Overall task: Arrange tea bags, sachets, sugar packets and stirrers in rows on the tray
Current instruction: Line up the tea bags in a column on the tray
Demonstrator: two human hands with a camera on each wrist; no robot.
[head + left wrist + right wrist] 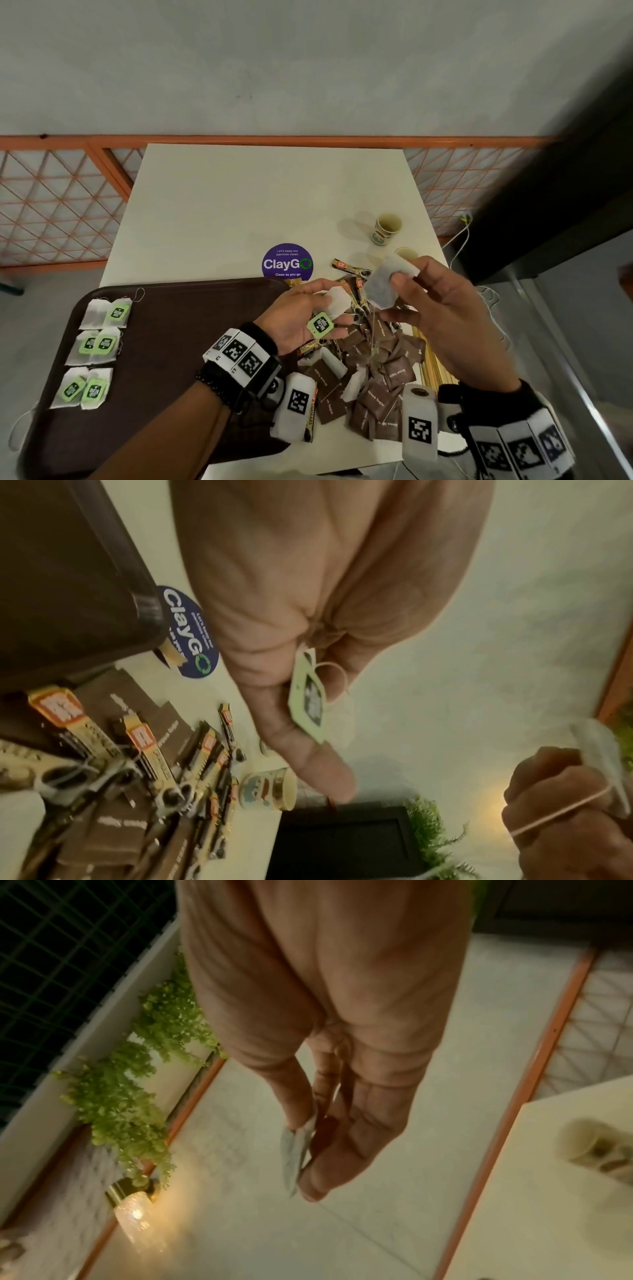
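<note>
A dark brown tray point(171, 342) lies at the table's near left, with several tea bags point(99, 346) with green tags laid in a column at its left end. My left hand point(308, 315) hovers past the tray's right edge and holds a white tea bag point(337, 301) and its green tag point(320, 324); in the left wrist view the tag point(308, 704) sits pinched against the fingers. My right hand point(428, 308) is raised over the pile and pinches another tea bag point(385, 284) between thumb and fingers, its string hanging down. The bag's edge point(294, 1153) shows in the right wrist view.
A loose pile of brown sugar packets point(376, 383), coffee stick sachets point(356, 274) and wooden stirrers point(433, 366) lies right of the tray. Two paper cups point(387, 228) stand at the back right. A purple round sticker point(287, 262) marks the white table point(239, 198).
</note>
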